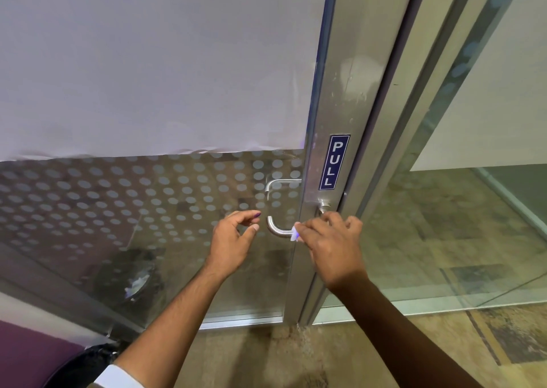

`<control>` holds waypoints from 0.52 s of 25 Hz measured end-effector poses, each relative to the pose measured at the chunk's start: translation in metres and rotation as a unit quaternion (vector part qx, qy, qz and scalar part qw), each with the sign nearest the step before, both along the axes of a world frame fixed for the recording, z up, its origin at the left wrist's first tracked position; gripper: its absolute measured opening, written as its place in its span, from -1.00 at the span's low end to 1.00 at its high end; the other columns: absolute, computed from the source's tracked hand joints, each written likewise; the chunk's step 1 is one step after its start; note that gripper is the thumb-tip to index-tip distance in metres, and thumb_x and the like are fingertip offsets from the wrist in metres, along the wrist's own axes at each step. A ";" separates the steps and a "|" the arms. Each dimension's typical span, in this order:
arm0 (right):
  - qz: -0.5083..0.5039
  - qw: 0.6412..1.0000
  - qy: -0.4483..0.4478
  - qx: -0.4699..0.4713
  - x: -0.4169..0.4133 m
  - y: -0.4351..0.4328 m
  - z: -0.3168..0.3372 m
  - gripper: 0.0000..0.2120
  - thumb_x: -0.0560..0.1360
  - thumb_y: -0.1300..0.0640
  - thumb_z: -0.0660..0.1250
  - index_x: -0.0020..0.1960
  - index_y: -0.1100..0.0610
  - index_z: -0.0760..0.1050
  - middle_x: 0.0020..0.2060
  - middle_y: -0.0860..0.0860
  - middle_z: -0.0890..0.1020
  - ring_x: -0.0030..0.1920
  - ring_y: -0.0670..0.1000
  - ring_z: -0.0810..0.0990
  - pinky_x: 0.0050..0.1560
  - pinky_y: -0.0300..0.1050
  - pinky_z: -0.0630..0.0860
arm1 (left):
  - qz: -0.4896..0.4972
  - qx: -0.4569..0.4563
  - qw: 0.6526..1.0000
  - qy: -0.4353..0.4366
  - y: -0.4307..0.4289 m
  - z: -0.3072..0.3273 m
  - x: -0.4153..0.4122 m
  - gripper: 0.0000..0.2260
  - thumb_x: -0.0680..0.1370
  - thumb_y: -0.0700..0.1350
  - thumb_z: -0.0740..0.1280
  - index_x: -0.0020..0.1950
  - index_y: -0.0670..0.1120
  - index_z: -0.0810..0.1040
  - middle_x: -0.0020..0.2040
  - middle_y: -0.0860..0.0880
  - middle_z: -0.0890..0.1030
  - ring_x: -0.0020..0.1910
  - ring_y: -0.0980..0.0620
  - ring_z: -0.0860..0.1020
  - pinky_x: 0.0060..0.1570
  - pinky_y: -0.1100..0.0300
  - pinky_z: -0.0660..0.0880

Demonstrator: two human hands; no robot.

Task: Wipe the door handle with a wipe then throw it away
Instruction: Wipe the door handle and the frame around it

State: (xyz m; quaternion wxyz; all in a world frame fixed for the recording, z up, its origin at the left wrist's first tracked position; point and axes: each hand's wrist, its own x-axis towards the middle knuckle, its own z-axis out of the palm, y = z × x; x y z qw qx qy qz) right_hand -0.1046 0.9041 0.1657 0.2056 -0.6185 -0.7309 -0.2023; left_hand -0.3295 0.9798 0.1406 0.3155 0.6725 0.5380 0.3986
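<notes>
A curved metal door handle (276, 230) sticks out from the aluminium door frame (334, 115), below a blue PULL sign (334, 162). My right hand (328, 248) is closed around the handle's straight part with a white wipe (295, 233) pressed against it; only a small corner of the wipe shows at my fingertips. My left hand (233, 239) hovers just left of the handle's bend, fingers curled and apart, holding nothing and touching nothing.
The glass door panel (148, 204) carries a dot pattern and a frosted sheet above. A black-lined bin (83, 367) stands at the lower left, and its reflection shows in the glass. A second glass panel (444, 239) lies to the right, with patterned carpet below.
</notes>
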 end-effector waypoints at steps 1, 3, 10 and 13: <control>0.002 1.000 -0.006 0.002 0.011 0.000 -0.001 -0.64 0.43 0.11 0.60 0.17 -0.13 0.66 -0.02 -0.19 0.73 0.08 0.10 0.57 0.00 0.02 0.17 | 0.000 -0.001 1.000 -0.003 0.000 0.000 0.000 -0.71 0.58 -0.27 0.46 0.26 -0.03 0.73 0.08 0.12 0.73 0.04 0.17 0.67 -0.01 0.34 0.47; 0.010 1.000 -0.018 0.007 0.027 0.000 -0.005 -0.61 0.42 0.14 0.58 0.20 -0.11 0.66 0.01 -0.18 0.72 0.09 0.10 0.52 0.00 0.01 0.15 | 0.001 -0.003 1.000 -0.004 -0.001 0.000 0.001 -0.72 0.59 -0.27 0.47 0.27 -0.03 0.73 0.10 0.12 0.73 0.06 0.16 0.67 0.02 0.28 0.50; 0.029 0.999 0.020 0.004 -0.004 0.001 -0.008 -0.65 0.46 0.11 0.57 0.21 -0.09 0.65 -0.01 -0.17 0.70 0.09 0.07 0.54 0.01 0.03 0.19 | 0.010 0.001 1.000 0.015 0.001 -0.003 0.004 -0.73 0.59 -0.23 0.48 0.26 0.00 0.73 0.12 0.17 0.71 0.07 0.21 0.66 -0.02 0.37 0.47; 0.032 0.999 0.040 0.007 0.009 0.000 -0.010 -0.68 0.45 0.14 0.55 0.16 -0.12 0.65 -0.02 -0.15 0.69 0.03 0.09 0.57 0.00 0.02 0.18 | 0.008 0.000 1.000 0.014 0.002 -0.003 0.003 -0.73 0.59 -0.24 0.48 0.26 0.00 0.73 0.10 0.20 0.70 0.06 0.20 0.66 0.02 0.33 0.50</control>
